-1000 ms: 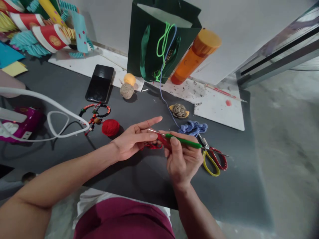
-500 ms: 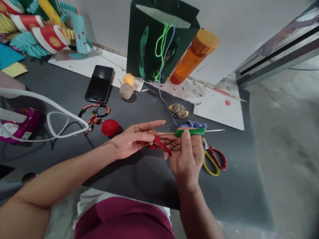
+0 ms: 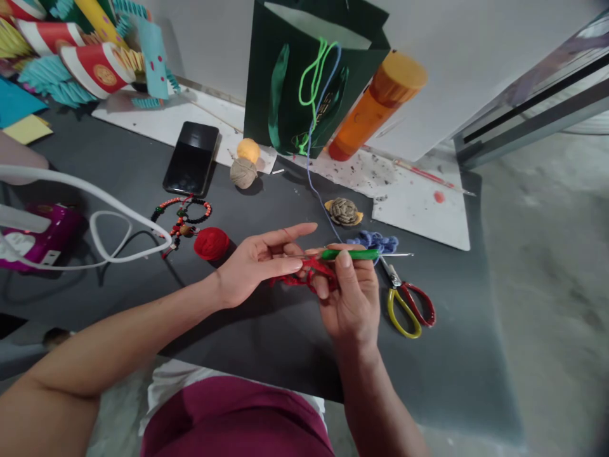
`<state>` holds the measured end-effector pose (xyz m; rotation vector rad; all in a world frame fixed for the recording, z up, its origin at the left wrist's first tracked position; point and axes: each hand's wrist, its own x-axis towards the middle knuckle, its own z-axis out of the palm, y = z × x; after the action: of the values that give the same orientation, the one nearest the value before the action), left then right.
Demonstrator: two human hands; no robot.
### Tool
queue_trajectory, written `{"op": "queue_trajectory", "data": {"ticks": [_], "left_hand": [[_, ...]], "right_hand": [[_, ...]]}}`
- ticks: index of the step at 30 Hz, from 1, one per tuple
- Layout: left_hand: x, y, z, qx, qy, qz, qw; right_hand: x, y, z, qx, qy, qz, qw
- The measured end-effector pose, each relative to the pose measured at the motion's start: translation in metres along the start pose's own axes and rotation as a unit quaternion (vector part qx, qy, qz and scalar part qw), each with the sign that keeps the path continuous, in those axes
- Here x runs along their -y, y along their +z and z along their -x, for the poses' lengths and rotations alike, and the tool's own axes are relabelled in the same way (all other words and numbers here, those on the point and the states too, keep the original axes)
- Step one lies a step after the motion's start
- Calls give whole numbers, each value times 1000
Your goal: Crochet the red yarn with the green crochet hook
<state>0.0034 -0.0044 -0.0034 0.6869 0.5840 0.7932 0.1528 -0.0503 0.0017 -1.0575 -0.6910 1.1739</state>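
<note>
My left hand pinches a small piece of red crochet work in its fingertips, with the fingers spread over the dark mat. My right hand grips a green-handled crochet hook level across the fingers, and its metal shaft sticks out to the right. The hands nearly meet at the red work, which partly hides behind my right fingers. A red yarn ball lies left of my left fingers, apart from them. Yellow-and-red-handled scissors lie just right of my right hand.
A blue crocheted piece, a coiled jute piece, a jute ball, a phone and a beaded string lie on the mat. Behind stand a green bag and an orange bottle. A white cable crosses the left.
The hook has turned from a slant, with its metal tip at the red work, to level with the shaft pointing right. It has shifted slightly left since half a second ago.
</note>
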Motion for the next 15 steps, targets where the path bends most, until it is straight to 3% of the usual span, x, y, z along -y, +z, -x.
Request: {"op": "queue_trajectory", "data": {"ticks": [15], "left_hand": [[-2,-1,-1,-13,21,-15,1000]], "right_hand": [[6,-8,-4,-21,-47,73,996]]}}
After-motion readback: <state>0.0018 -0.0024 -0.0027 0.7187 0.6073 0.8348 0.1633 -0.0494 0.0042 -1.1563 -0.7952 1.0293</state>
